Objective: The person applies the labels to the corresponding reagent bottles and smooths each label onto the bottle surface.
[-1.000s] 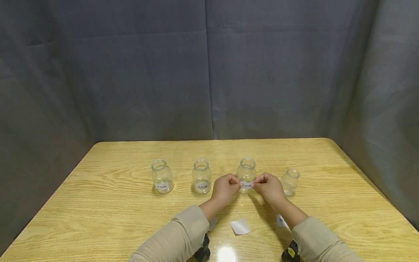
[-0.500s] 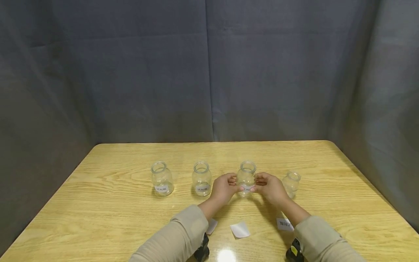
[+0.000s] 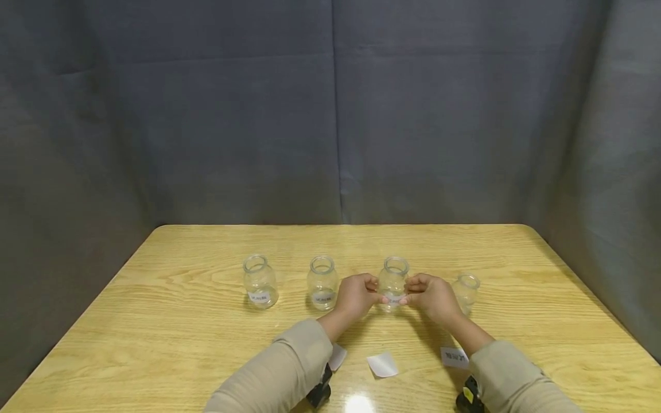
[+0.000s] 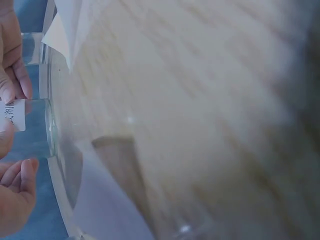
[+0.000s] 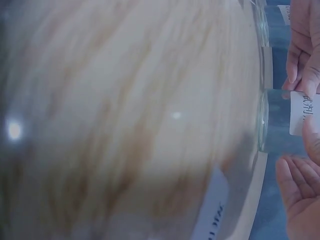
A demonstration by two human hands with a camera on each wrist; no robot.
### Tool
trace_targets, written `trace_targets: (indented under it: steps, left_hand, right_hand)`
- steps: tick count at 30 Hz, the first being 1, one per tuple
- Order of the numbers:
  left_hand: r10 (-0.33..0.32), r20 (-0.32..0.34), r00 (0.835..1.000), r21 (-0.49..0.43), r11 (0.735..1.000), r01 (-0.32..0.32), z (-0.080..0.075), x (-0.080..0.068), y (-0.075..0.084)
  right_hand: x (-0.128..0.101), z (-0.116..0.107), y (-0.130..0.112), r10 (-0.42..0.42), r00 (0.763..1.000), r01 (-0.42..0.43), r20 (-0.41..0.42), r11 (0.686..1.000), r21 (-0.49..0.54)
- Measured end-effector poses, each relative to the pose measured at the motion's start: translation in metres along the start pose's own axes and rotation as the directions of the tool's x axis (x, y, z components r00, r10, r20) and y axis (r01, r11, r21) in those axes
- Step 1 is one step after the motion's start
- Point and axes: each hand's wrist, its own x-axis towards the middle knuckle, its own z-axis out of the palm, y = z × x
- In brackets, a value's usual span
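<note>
Four small clear glass jars stand in a row on the wooden table point(image 3: 206, 344). My left hand point(image 3: 368, 293) and right hand point(image 3: 419, 293) hold the third jar point(image 3: 395, 274) from either side. Both thumbs press a white printed label point(image 3: 393, 300) against its front. In the left wrist view the jar point(image 4: 37, 135) and label point(image 4: 15, 115) sit at the left edge between fingers. The right wrist view shows the same jar point(image 5: 275, 125) and label point(image 5: 304, 112). The two left jars point(image 3: 260, 282) point(image 3: 322, 283) carry labels. The fourth jar point(image 3: 467, 289) stands just right of my right hand.
A blank white paper slip point(image 3: 383, 365) lies near the front edge between my forearms. Another slip point(image 3: 337, 356) peeks from under my left sleeve. A printed label point(image 3: 454, 357) lies by my right forearm. Grey cloth surrounds the table.
A second ago both hands pinched the label just in front of the third jar. Now the label lies on the glass and the hands have closed round the jar's sides.
</note>
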Motion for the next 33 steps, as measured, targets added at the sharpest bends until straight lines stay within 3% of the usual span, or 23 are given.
trace_targets:
  steps: [9, 16, 25, 33]
  left_hand:
    - [0.029, -0.019, 0.999, -0.025, 0.999, -0.03, 0.003, 0.0, -0.001]
    - [-0.003, 0.002, 1.0, -0.078, 0.997, 0.003, 0.003, 0.001, -0.001]
    - [-0.133, 0.086, 0.987, -0.137, 0.98, 0.144, 0.0, -0.008, -0.003]
    - [-0.179, 0.126, 0.976, -0.194, 0.96, 0.202, -0.007, -0.02, 0.004]
  right_hand:
    - [0.0, 0.001, -0.001, 0.027, 1.0, -0.027, -0.003, 1.0, 0.003]
    - [-0.001, 0.002, -0.003, 0.0, 1.0, -0.001, 0.008, 1.0, 0.022]
    - [-0.017, -0.004, -0.001, 0.011, 0.999, -0.01, 0.032, 0.999, -0.034]
    - [-0.033, -0.018, -0.004, 0.029, 0.995, -0.03, 0.096, 1.0, 0.007]
